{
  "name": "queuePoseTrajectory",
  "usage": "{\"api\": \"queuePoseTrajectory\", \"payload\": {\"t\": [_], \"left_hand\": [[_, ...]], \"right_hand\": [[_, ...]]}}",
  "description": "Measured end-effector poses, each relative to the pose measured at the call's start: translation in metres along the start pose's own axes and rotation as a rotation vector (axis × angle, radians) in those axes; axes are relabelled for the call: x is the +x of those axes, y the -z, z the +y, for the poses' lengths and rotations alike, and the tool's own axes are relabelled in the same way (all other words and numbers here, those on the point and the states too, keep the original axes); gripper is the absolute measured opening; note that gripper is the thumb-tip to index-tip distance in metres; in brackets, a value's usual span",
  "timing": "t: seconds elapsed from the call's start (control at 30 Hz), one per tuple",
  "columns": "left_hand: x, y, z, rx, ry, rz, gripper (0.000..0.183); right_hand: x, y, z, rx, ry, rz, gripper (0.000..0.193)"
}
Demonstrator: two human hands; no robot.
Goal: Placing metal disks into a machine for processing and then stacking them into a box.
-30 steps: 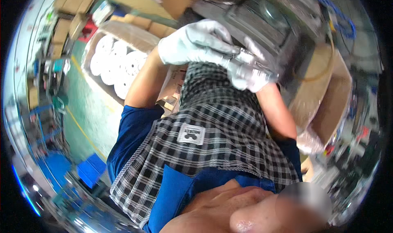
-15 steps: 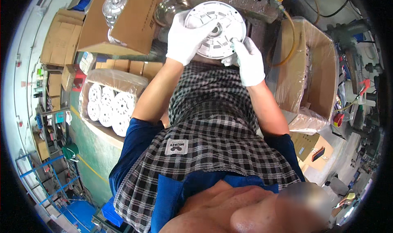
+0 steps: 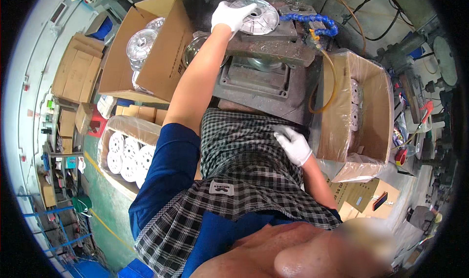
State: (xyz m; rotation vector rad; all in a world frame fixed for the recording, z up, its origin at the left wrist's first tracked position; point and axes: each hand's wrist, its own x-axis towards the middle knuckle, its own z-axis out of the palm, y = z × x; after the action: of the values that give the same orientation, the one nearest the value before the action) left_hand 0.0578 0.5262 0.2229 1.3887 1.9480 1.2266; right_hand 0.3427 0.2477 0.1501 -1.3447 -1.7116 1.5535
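Observation:
My left hand (image 3: 228, 16), in a white glove, reaches to the far side of the machine (image 3: 254, 82). Its thumb lies over the top of a round silvery metal disc (image 3: 266, 24) with a hole in its middle, and the fingers wrap the left rim. The disc is over a metal block at the back; whether it rests fully on that block I cannot tell. In front of my checked apron, my right hand (image 3: 293, 145), also gloved, holds nothing, its fingers loosely apart.
A cardboard box (image 3: 168, 48) with metal discs stands at the left, a plastic-lined box (image 3: 129, 180) of white discs below it. Another lined box (image 3: 373, 107) with discs is at the right. A blue jointed hose (image 3: 322, 21) and a yellowish tube (image 3: 335, 78) hang beside the machine.
My left hand has carried the disc forward, away from me, to the back of the machine. My right hand has let go of it and dropped back towards the apron.

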Motion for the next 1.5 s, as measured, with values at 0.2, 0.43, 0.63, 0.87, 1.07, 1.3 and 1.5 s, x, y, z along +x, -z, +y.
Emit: {"api": "queuePoseTrajectory", "payload": {"t": [0.2,0.43,0.63,0.87,1.07,1.3,1.5], "left_hand": [[-0.002,0.012,0.048,0.466,0.03,-0.155,0.095],[-0.004,0.012,0.051,0.593,0.078,-0.257,0.086],[0.004,0.011,0.042,0.532,0.07,-0.268,0.087],[-0.007,0.005,0.046,0.609,0.053,-0.173,0.086],[-0.003,0.007,0.062,0.578,0.062,-0.203,0.086],[-0.014,0.012,0.057,0.63,0.101,-0.238,0.082],[-0.004,0.012,0.032,0.565,0.126,-0.285,0.083]], "right_hand": [[-0.007,0.008,0.024,-0.092,-0.078,0.006,0.035],[-0.004,0.024,0.016,-0.33,0.08,0.012,0.035],[-0.013,0.033,0.026,-0.395,0.107,0.053,0.034],[-0.021,0.033,0.033,-0.433,0.152,0.046,0.033],[-0.023,0.038,0.035,-0.491,0.159,0.048,0.034],[-0.017,0.021,0.036,-0.595,0.192,-0.016,0.04],[-0.027,0.021,0.043,-0.613,0.138,-0.027,0.041]]}}
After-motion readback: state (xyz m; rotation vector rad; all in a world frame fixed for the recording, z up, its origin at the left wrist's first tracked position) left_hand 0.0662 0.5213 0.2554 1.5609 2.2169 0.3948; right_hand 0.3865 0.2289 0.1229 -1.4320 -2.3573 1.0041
